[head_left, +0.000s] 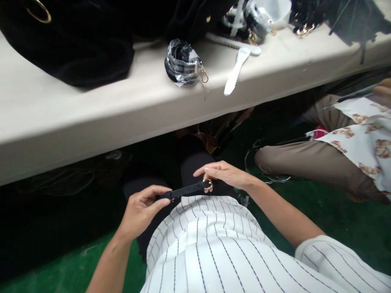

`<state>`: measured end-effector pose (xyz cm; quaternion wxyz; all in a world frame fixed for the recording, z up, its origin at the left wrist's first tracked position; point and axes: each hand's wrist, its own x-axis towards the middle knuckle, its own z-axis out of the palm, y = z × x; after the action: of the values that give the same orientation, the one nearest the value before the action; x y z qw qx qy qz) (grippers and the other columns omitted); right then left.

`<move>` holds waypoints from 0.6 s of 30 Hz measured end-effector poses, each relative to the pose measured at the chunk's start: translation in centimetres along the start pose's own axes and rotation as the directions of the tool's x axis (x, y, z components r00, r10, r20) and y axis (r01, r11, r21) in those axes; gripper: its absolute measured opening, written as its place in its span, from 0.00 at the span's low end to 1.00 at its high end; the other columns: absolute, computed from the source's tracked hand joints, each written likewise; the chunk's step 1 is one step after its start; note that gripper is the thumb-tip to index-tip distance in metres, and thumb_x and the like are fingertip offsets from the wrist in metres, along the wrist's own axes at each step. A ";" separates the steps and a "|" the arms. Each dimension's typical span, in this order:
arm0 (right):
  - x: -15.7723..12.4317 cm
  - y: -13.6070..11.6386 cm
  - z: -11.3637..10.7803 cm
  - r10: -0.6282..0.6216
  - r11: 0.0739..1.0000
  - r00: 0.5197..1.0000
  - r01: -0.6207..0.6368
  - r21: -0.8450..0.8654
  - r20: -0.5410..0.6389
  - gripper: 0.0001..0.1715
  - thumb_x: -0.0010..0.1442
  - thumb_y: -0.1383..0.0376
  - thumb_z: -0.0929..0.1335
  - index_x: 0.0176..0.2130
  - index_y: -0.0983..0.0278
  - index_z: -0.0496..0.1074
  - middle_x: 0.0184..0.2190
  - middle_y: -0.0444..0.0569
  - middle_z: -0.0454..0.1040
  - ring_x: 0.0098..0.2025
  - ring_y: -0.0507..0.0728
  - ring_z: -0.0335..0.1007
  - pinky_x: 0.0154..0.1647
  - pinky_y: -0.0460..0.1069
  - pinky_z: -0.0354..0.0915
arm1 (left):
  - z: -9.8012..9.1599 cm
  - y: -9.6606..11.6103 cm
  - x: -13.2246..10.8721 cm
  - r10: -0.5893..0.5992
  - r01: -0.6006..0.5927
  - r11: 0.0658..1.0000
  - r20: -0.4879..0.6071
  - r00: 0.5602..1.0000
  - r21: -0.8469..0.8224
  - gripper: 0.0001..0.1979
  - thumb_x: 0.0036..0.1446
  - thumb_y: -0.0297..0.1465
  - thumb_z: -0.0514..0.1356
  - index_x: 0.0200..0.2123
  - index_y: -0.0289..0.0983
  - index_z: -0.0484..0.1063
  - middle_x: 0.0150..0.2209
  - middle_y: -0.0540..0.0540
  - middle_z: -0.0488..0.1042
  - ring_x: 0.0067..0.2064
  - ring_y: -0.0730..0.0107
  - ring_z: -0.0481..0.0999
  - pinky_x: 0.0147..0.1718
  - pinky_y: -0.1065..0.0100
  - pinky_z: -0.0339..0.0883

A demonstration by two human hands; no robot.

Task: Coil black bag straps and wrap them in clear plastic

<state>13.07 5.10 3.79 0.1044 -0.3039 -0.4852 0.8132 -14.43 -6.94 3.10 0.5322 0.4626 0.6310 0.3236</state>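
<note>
A short black strap [187, 190] with a gold-coloured buckle [208, 185] stretches between my hands, just above my lap. My left hand [141, 209] pinches its left end between thumb and fingers, which partly cover that end. At the buckle end is my right hand [224, 174], its index finger reaching out to the left over the strap and its lower fingers against the buckle, partly hidden behind it.
A pale-covered table [100, 110] runs across in front, bearing a black bag [91, 44], a plastic-wrapped coiled strap [183, 64], white ribbed plastic strips [236, 71] and a translucent tub [276, 13]. Another person's leg [302, 162] is at right.
</note>
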 end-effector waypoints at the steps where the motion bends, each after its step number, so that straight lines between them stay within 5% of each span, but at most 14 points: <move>1: 0.1 -0.1 -0.2 -0.020 1.000 1.000 0.020 0.000 -0.018 0.27 0.67 0.51 0.63 0.51 0.70 0.72 0.29 0.49 0.76 0.31 0.52 0.71 0.37 0.48 0.67 | -0.5 0.1 0.2 -0.010 0.010 1.000 -0.038 0.999 -0.020 0.12 0.50 0.36 0.69 0.37 0.38 0.78 0.35 0.46 0.80 0.37 0.64 0.79 0.39 0.68 0.73; 10: -0.9 -1.1 -3.1 -0.036 0.986 0.964 -0.009 -0.169 -0.264 0.22 0.58 0.53 0.71 0.41 0.70 0.77 0.16 0.39 0.61 0.19 0.45 0.52 0.19 0.43 0.46 | -5.2 -2.3 0.1 -0.143 0.130 0.989 -0.245 0.959 -0.068 0.17 0.44 0.38 0.72 0.37 0.37 0.77 0.36 0.44 0.80 0.38 0.60 0.79 0.37 0.66 0.75; 18: -1.7 -3.2 -4.8 -0.140 0.989 0.851 0.096 -0.113 -0.507 0.18 0.49 0.59 0.77 0.37 0.67 0.79 0.22 0.43 0.65 0.20 0.44 0.50 0.17 0.43 0.44 | -5.9 -1.8 -0.7 -0.287 0.287 0.958 0.056 0.956 -0.003 0.21 0.47 0.40 0.70 0.44 0.38 0.78 0.39 0.43 0.81 0.40 0.59 0.79 0.40 0.66 0.72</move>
<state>16.90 9.43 5.56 0.2667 -0.4832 -0.4911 0.6739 -20.61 -7.70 3.09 0.5933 0.3719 0.6746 0.2337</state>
